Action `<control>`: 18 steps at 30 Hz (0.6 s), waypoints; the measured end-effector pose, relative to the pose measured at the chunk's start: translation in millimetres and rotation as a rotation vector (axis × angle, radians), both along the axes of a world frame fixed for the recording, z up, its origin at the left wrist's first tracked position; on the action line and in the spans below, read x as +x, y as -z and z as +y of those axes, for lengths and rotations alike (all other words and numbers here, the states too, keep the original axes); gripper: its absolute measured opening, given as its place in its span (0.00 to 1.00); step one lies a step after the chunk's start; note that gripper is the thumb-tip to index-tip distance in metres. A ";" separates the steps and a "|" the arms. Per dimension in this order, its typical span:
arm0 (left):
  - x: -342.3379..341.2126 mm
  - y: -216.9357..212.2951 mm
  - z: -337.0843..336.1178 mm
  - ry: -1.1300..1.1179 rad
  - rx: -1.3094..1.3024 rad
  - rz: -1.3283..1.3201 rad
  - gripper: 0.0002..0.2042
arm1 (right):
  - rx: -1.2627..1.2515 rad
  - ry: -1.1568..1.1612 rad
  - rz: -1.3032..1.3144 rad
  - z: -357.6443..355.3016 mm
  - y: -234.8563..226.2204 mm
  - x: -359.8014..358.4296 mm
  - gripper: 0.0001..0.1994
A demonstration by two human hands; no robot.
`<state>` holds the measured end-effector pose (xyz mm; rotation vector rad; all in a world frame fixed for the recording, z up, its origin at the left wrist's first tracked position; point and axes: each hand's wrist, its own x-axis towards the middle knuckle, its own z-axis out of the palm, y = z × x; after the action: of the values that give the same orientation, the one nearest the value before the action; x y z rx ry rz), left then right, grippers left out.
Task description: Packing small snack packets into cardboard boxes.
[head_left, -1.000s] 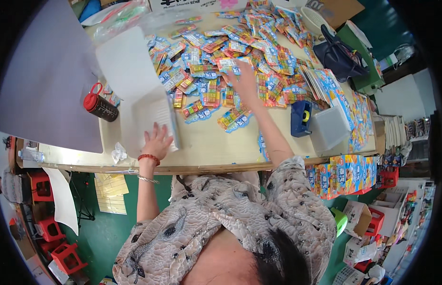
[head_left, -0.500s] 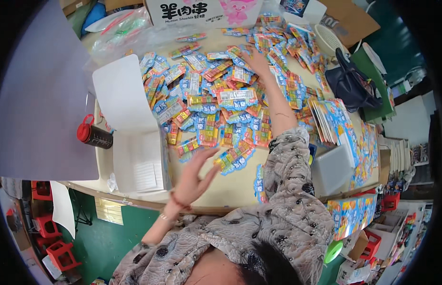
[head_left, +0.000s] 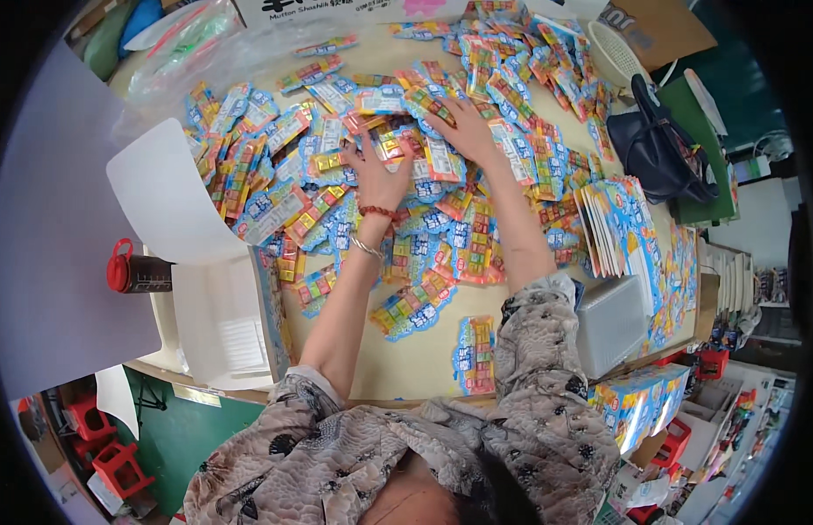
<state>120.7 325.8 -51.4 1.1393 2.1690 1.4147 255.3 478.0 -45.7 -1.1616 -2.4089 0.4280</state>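
Note:
Colourful candy packets, with blue wavy edges and rows of coloured pieces, lie in a loose heap across the table. My left hand reaches into the middle of the heap, its fingers spread over a candy packet and touching it. To its right, my right hand lies over the heap with fingers stretched out, the tips on a blue-edged packet. Neither hand has lifted a packet. Closer to me, a slanted packet and an upright one lie apart on the tabletop.
An opened white box stands at the left, beside a dark bottle with red lid. On the right are flat printed cartons, a clear plastic container and a dark handbag. Plastic bags lie at the far left.
My left hand has moved forward and right, from the near table edge onto the heap. My right hand has come slightly closer to me. The view has shifted a little.

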 end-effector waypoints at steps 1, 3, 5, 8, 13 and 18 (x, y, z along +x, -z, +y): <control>-2.4 13.3 -8.0 0.027 0.071 -0.011 0.43 | -0.038 -0.003 0.041 -17.8 -5.2 -4.5 0.33; 6.6 23.3 -23.9 0.050 0.172 -0.103 0.43 | -0.035 -0.020 0.080 -44.7 -7.6 -3.0 0.32; 16.7 31.1 -45.1 0.044 0.185 -0.098 0.43 | 0.006 -0.035 0.118 -73.4 -8.0 -0.2 0.31; 35.1 30.3 -80.7 0.045 0.179 -0.098 0.42 | 0.077 -0.033 0.089 -125.9 -8.7 13.3 0.30; 20.7 41.1 -154.8 0.095 0.175 -0.139 0.38 | 0.056 -0.079 0.108 -212.8 -7.2 6.2 0.32; 0.7 30.5 -203.2 0.232 0.162 -0.684 0.28 | 0.146 -0.002 0.068 -268.1 -6.1 4.5 0.32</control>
<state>121.5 122.6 -81.9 0.7607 1.4264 1.5922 259.8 209.9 -39.6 -1.0645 -2.3405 0.2819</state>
